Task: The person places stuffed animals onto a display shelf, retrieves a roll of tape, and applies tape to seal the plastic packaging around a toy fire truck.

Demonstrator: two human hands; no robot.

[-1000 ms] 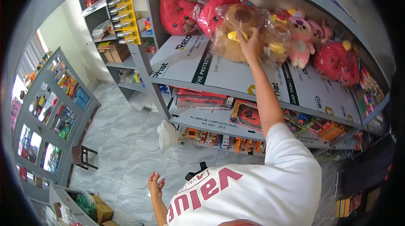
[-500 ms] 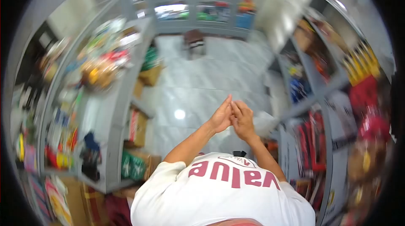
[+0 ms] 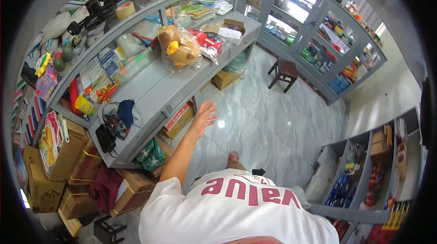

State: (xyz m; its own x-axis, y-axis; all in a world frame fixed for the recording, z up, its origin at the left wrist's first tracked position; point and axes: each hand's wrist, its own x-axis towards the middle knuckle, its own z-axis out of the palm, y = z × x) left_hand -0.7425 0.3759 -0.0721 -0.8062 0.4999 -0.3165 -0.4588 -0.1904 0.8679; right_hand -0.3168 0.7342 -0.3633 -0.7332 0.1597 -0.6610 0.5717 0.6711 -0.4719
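Note:
My left hand (image 3: 203,119) is held out over the tiled floor with its fingers apart, and nothing is in it. Just left of it, under the grey counter (image 3: 152,90), sits a cardboard box with a red and white label (image 3: 178,117). A brown plush toy in clear plastic (image 3: 179,49) lies on the counter top beyond the hand. Behind the toy are a red wrapped item (image 3: 208,42) and a small open carton (image 3: 232,30). My right hand is out of sight.
A dark wooden stool (image 3: 283,73) stands on the tiled floor. Glass-fronted cabinets (image 3: 314,20) line the far wall. To the right is a low grey shelf unit (image 3: 337,171) with goods. Cardboard boxes (image 3: 132,191) and a green bag (image 3: 150,156) crowd the lower left.
The view has swung left towards the counter. My hands were together in front of me; now the left reaches out alone, open, and the right has gone from view.

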